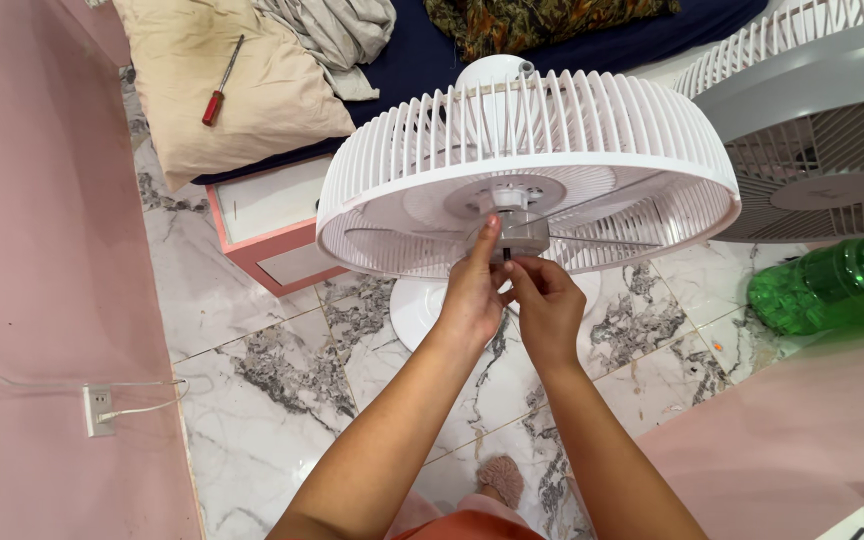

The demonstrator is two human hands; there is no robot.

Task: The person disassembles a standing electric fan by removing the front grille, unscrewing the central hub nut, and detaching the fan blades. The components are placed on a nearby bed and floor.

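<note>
A white standing fan stands on the marble floor, its rear grille open toward me, front cover off. At the centre is the motor hub with a short shaft. My left hand reaches up with the index finger pressed against the hub. My right hand is just beside it, fingertips pinching a small dark part under the hub. A clear fan blade seems to sit at the hub; it is hard to make out. The round white base shows below the grille.
A second fan grille leans at the right, beside a green plastic bottle. A red-handled screwdriver lies on a beige pillow on the bed. A wall socket with a white cable is on the pink wall at left.
</note>
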